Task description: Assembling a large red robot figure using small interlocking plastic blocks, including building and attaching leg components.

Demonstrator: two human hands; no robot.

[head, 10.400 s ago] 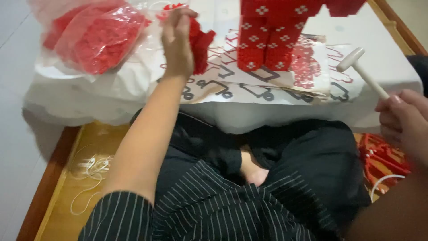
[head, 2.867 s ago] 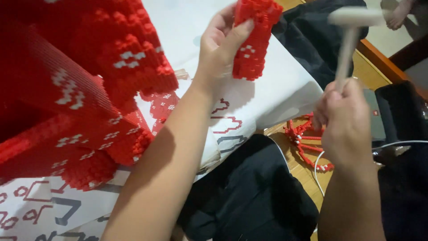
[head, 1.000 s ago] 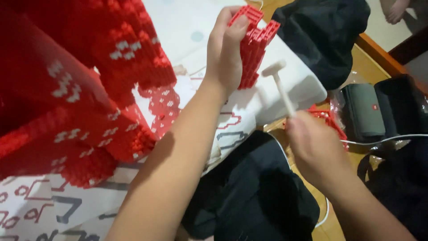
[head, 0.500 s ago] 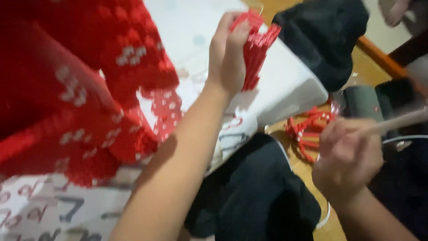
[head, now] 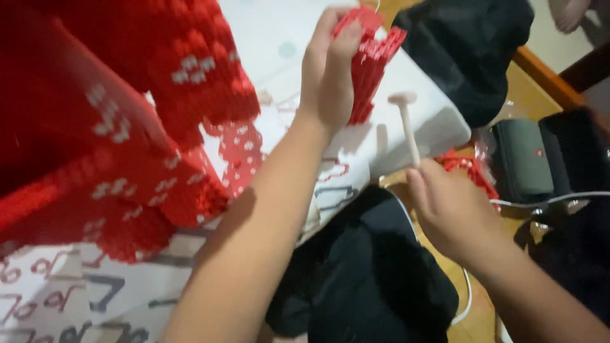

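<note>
— What's the biggest thing in view, and where do the hands sit against it?

— The big red brick-built model (head: 114, 121) with white cross patterns fills the left side. To its right lies the worktop (head: 432, 108), covered in a white sheet with red and grey printed shapes. The left hand (head: 327, 76) is up to the right of the model, above the worktop, fingers (head: 346, 44) curled tight around a small red brick panel (head: 372, 60).

— And the other hand?

— The right hand (head: 454, 213) is lower and further right of the model, off the worktop's edge, fingers pressed round the handle of a small white mallet (head: 406, 127).

— Any change from half a second back?

— Yes. Then the mallet was swung out sideways to the right; now it stands nearly upright, its head just beside the panel's lower edge, though I cannot tell if they touch. The left hand has kept its place.

— How does the panel look?

— Thin, red, stacked in ridged layers, with a jagged, stepped right edge, held upright and seen nearly edge-on.
</note>
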